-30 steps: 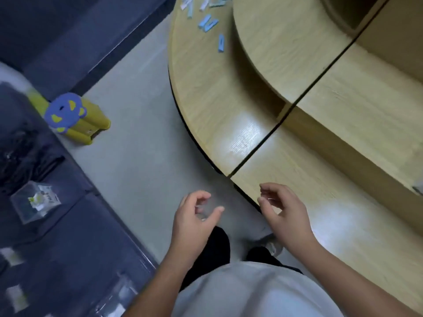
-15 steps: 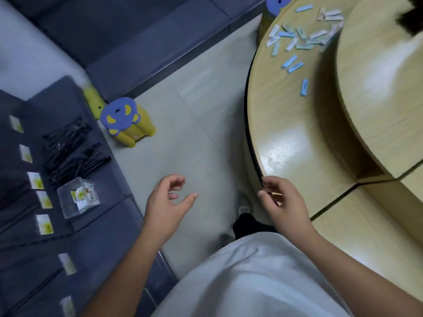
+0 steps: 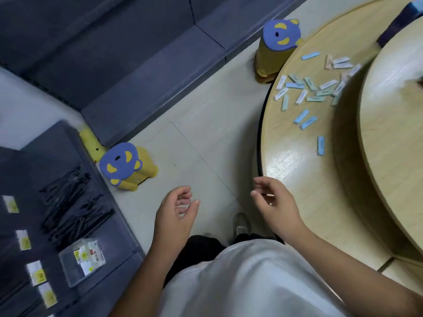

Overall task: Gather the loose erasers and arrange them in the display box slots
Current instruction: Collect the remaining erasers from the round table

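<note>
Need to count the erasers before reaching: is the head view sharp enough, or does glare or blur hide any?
Head view: most loose erasers read distinctly, but those by the raised tier smear with blur and sit in its shadow; a glare patch on the table near the right hand covers no erasers; labels at far left are blurred.

both my arms are out in front, left hand (image 3: 175, 212) and right hand (image 3: 275, 205) just hanging there, fingers loosely curled, holding nothing
</note>
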### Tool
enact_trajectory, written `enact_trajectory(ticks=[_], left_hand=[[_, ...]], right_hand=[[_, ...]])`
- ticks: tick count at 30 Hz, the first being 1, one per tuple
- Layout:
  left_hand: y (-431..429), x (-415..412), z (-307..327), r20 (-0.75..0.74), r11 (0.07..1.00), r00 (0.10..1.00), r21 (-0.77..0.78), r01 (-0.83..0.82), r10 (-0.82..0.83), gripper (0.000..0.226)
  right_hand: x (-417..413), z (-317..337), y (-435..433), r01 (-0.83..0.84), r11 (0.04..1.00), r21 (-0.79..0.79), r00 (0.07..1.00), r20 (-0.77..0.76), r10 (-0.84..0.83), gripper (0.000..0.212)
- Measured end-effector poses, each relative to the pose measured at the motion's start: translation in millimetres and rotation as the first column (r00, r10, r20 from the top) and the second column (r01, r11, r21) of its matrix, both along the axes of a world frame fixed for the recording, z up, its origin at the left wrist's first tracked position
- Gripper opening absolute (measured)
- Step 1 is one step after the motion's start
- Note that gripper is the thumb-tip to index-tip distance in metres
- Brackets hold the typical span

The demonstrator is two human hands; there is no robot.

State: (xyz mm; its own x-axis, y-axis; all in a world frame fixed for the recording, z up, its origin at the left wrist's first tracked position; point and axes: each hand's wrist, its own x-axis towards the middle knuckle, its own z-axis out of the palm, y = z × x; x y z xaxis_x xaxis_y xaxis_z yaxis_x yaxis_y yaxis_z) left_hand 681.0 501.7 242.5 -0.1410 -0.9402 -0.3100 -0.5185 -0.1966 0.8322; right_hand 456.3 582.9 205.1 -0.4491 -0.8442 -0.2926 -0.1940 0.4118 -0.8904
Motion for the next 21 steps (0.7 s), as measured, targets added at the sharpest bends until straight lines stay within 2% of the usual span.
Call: enact_trajectory(ticks=[5,9,14,21], left_hand=[[-94.7,-16.9,-8.8,-0.034,0.997,0.998,0.056,0.050,-0.049,0.026],[-190.2,-44.2,-24.6,-0.056,0.974,0.978,0.092,0.207,-0.202,0.028],[-306.2,-102.7,-28.0,-0.069,0.889,0.894,0.095,0.448,-0.443,0.032],[-392.7,-191.5,-25.0,-0.036,0.710,0.717,0.115,0.695,-0.696,0.031]], right_hand=[[-7.2,-4.6,-71.2,0.131,0.991,0.002,0.991,0.033,-0.131,0.032],[-15.4,-12.7,-124.1,0.286,0.958,0.038,0.958,0.016,-0.286,0.034],[-23.2,-7.9,-183.6,0.529,0.846,0.066,0.847,0.011,-0.531,0.028],[-70.3,-3.7,-256.8,0.752,0.656,0.063,0.657,0.013,-0.754,0.024]])
